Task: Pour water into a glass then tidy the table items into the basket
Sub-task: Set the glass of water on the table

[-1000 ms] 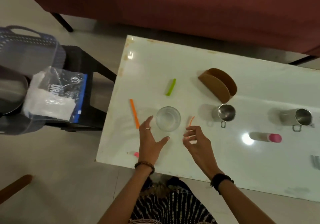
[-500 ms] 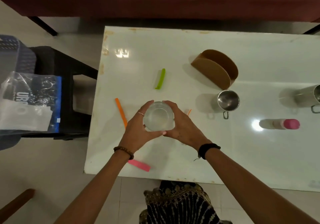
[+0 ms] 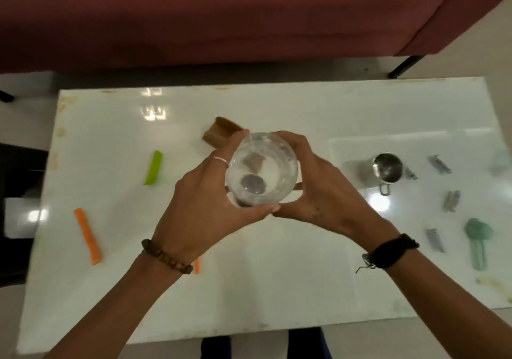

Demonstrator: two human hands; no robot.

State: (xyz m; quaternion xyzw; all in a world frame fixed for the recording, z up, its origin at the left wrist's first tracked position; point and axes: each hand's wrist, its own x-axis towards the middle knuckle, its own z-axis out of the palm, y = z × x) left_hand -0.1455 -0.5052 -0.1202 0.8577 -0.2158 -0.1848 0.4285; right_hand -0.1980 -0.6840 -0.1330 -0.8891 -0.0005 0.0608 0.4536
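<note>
You have the clear round drinking glass (image 3: 261, 171) cupped between both hands above the glossy white worktop (image 3: 304, 275) — your left hand (image 3: 206, 206) wraps its left wall with curled fingers, and your right hand (image 3: 318, 192) wraps the right wall, thumbs meeting at the near side. Each grip is closed around the glass, which seems to be raised off the surface near its middle, partly covering the brown curved cardboard holder (image 3: 219, 134) behind it. Treat the glass as rigid, smooth and breakable; there looks to be clear liquid inside, though how much is hard to judge, so expect some weight and slosh. Hold it by the side walls low down, as you do now, and keep the rim level — a wet wall would likely slip. On the worktop lie a green plastic strip (image 3: 153, 168) and an orange plastic strip (image 3: 88, 236) to your left, with a small orange piece (image 3: 197, 266) by your left wrist; to your right stand a small steel cup with a handle (image 3: 387, 168), several blurred grey metal pieces (image 3: 439, 164) and a pale green tool (image 3: 478, 240). No basket is in view
</note>
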